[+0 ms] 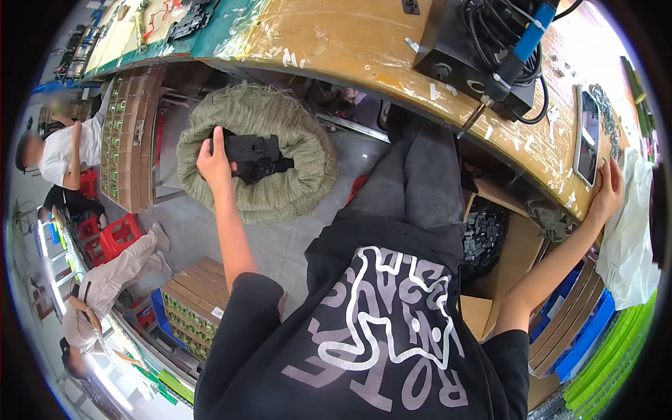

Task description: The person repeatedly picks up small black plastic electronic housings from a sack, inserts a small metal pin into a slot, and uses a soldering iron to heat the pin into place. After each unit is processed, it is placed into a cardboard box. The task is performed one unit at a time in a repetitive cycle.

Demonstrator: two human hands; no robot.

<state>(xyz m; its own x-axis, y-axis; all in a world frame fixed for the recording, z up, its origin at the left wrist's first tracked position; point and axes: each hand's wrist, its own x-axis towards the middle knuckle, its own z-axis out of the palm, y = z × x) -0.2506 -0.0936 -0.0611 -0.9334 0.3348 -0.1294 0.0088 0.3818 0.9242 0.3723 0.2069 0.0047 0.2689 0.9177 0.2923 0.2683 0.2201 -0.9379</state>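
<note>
My left hand [215, 164] is over the mouth of a greenish woven sack [301, 185], its thumb raised and its fingers closed around a black plastic part [246, 150]. More black pieces lie under and beside that part in the sack, and where one piece ends is hard to tell. At the right end of the wooden workbench [336, 42], my right hand [609, 190] rests by the edge with its fingers bent together. Just beyond it lie a phone [586, 136] and a strip of small dark parts [606, 115]. Whatever those fingertips hold is too small to make out.
An electric screwdriver [514, 59] with a blue grip lies against a black box [441, 63] with coiled cables. Below the bench stands a cardboard box [514, 252] of black parts. A white plastic bag [626, 238] hangs at right. Two people sit at left near red stools [120, 236].
</note>
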